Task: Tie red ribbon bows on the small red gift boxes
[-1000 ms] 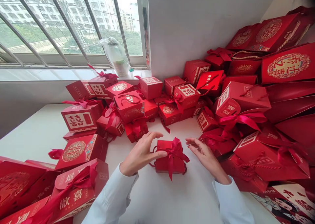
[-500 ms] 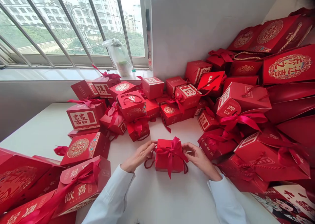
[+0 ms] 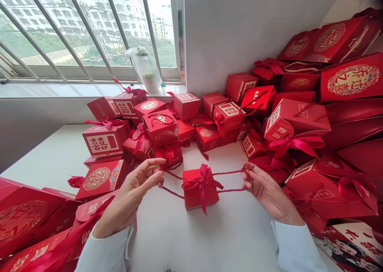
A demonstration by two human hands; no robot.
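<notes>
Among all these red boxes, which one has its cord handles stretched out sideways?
The small box set apart from the piled boxes: the left hand holds one cord loop taut, the right hand the other.

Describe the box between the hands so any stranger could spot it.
Find the white table below the barred window, then the left hand and right hand. Between them is a red box with a bow. Unlike the piled boxes, it has rope handles stretched to both hands.

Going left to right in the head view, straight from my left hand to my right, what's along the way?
Left hand, left twisted cord handle, ribbon-tied red gift box, right twisted cord handle, right hand.
</notes>
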